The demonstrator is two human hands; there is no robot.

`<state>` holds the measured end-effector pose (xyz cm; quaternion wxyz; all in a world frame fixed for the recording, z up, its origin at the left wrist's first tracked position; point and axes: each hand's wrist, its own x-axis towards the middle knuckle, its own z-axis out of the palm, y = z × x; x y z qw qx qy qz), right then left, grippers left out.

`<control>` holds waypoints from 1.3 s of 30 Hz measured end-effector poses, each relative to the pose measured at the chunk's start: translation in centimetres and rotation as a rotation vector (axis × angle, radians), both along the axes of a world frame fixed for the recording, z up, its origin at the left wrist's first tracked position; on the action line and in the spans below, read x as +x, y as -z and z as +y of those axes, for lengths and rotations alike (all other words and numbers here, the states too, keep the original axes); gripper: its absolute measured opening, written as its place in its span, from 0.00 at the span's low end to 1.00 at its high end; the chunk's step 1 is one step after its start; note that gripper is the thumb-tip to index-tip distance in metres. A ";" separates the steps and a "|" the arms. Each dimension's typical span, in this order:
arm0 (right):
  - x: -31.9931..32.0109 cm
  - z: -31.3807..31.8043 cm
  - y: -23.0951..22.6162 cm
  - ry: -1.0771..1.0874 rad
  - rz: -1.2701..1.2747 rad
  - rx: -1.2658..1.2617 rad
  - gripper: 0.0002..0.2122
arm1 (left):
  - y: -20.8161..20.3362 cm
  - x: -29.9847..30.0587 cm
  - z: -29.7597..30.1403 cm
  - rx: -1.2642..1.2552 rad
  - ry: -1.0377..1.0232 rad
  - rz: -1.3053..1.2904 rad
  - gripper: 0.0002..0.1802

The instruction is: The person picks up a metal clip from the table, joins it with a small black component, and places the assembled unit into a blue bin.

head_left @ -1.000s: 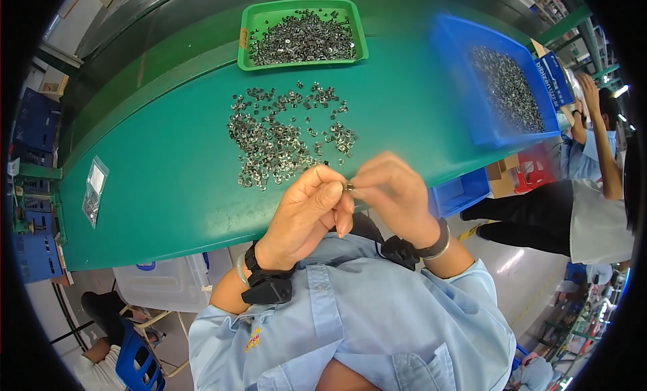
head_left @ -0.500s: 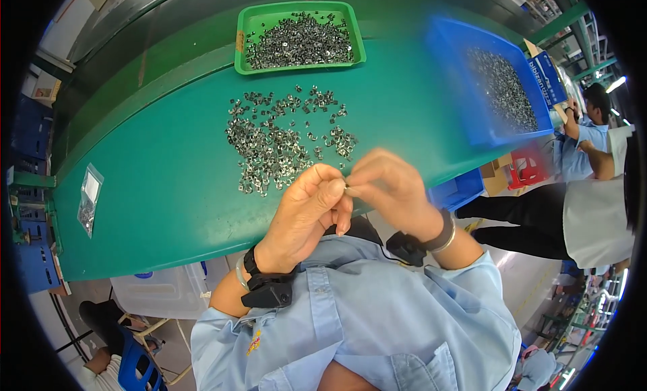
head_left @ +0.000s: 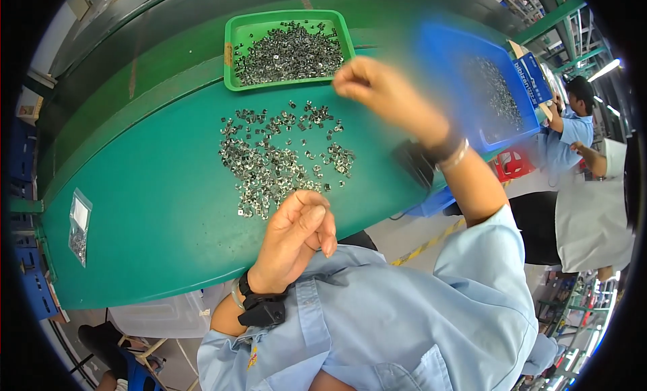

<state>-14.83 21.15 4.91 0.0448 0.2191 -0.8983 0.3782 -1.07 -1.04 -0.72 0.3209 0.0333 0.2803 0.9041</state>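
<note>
My left hand [head_left: 295, 237] hovers over the near edge of the table, beside a loose pile of small dark and silvery metal parts [head_left: 273, 172]. Its fingers are curled and the thumb lies against the forefinger; whatever they may hold cannot be made out. My right hand [head_left: 381, 91], blurred by motion, is beside the near right corner of a green tray [head_left: 231, 71]. Its fingers look bent, but what is in them, if anything, does not show. Many similar small metal parts [head_left: 293, 54] fill the tray.
A large blue bin [head_left: 465, 98] holding small metal parts [head_left: 499, 94] stands at the right of the green table [head_left: 148, 209]. A clear plastic bag [head_left: 79, 226] lies at the left. Other people [head_left: 573, 128] are beyond the right end.
My right hand has left my left one and moved up and away to the tray's corner. The left hand stays curled, slightly lower in the picture. The view has shifted a little.
</note>
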 end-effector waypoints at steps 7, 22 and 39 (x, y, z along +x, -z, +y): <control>4.0 1.0 2.7 -0.006 -0.041 0.178 0.07 | -0.1 -0.1 0.2 -0.029 0.040 0.012 0.07; 10.2 -0.8 1.4 -0.053 0.185 -0.141 0.09 | -2.1 -0.2 2.4 -0.288 -0.130 0.076 0.09; 13.1 -1.8 2.4 -0.115 0.190 -0.236 0.10 | -1.4 0.4 1.9 -0.455 -0.110 0.276 0.08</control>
